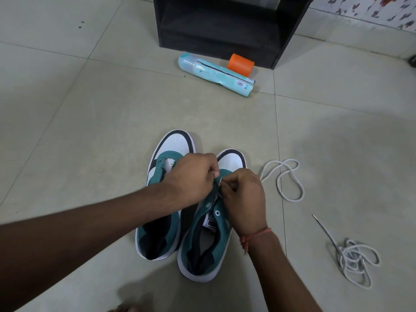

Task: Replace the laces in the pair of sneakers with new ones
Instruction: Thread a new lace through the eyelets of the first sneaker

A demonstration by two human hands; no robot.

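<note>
Two teal, white and black sneakers stand side by side on the tiled floor, toes pointing away from me. The left sneaker (167,149) has no lace in its eyelets. Over the front eyelets of the right sneaker (203,244), my left hand (193,176) and my right hand (244,199) meet, both with curled fingers pinching a white lace (290,183). That lace trails off to the right in loops on the floor. A second white lace (355,260) lies bundled at the lower right.
A light-blue spray can (213,74) lies on its side farther back, with an orange cap (240,64) beside it. Behind them stands a black cabinet (225,23). A flowered wall edge (371,10) shows at the top right.
</note>
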